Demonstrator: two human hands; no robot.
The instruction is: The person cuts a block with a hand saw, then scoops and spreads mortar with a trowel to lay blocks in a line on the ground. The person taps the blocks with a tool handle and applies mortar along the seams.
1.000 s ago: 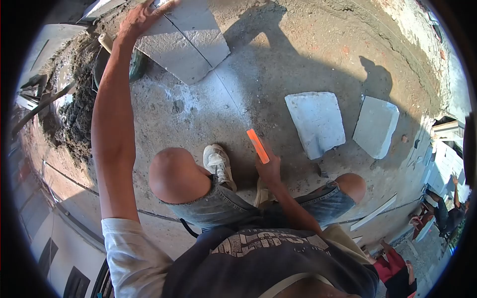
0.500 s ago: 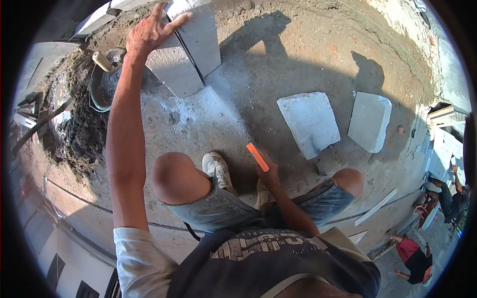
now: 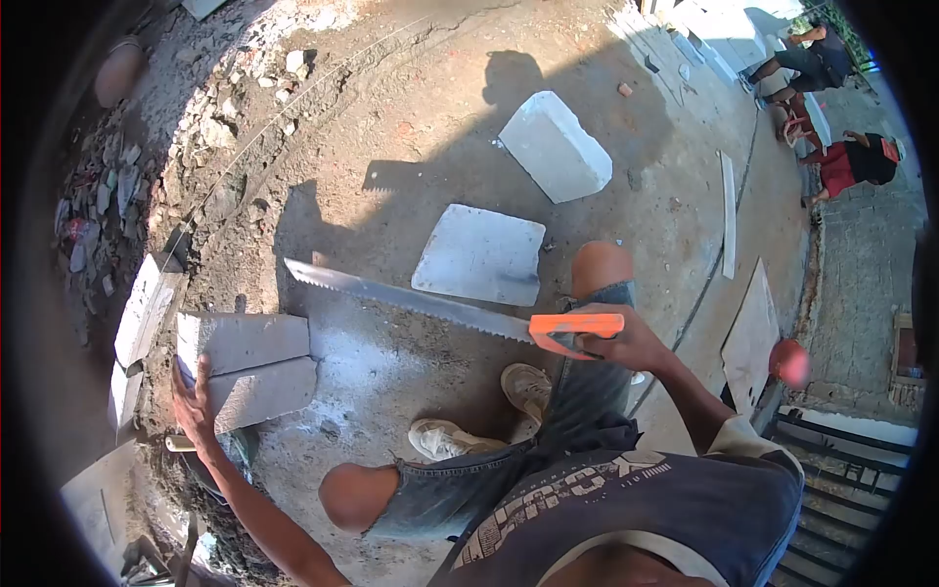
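Observation:
My right hand (image 3: 626,338) is closed around the orange handle of a handsaw (image 3: 421,303). Its long toothed blade points left, held up over the ground with the teeth facing down. At the left, my left hand (image 3: 194,411) lies on the outer end of a pale masonry block, fingers apart and stretched along it. A dark straight cut line runs between the block's upper piece (image 3: 249,338) and lower piece (image 3: 264,388), which lie side by side. White dust (image 3: 357,367) covers the ground beside the cut end.
Two pale slabs, a nearer one (image 3: 479,254) and a farther one (image 3: 556,147), lie on the dirt ahead. A wooden-handled tool (image 3: 181,443) is by my left wrist. Rubble (image 3: 103,210) lies far left. Two people, one in red shorts (image 3: 851,161), are at upper right.
The saw has come out of the cut between the block pieces and is now lifted clear, blade pointing left. My view has turned to the right; my left hand stays on the block's end.

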